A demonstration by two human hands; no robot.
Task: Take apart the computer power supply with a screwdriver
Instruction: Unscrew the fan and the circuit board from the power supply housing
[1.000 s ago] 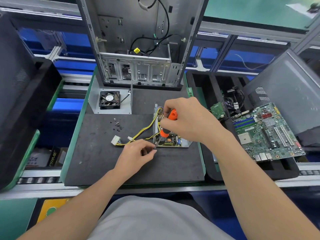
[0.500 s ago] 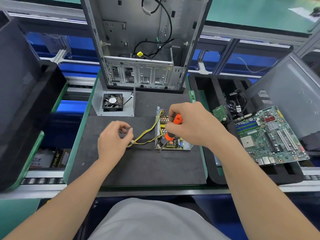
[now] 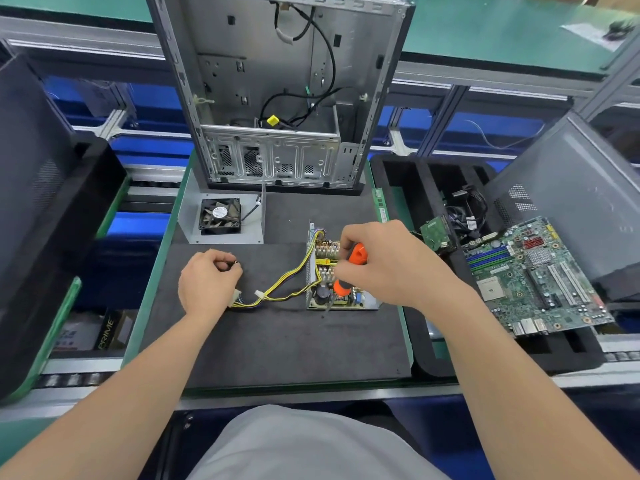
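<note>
Right hand (image 3: pixel 388 268) grip closed on screwdriver (image 3: pixel 348 271); left hand (image 3: pixel 207 284) curled, contents unclear; tip may slip, gouging power supply board (image 3: pixel 349 301).

An empty computer case (image 3: pixel 277 98) stands behind a black fan (image 3: pixel 220 215), while a green motherboard (image 3: pixel 533 275) lies tilted at right.

Electronics disassembly workshop: a conveyor-line table (image 3: pixel 485 32) with green surface, black foam work mat (image 3: pixel 277 341), stripped computer case (image 3: pixel 277 91), loose motherboard (image 3: pixel 533 275), compartmented foam tray (image 3: pixel 415 188), detached fan (image 3: pixel 220 216).
</note>
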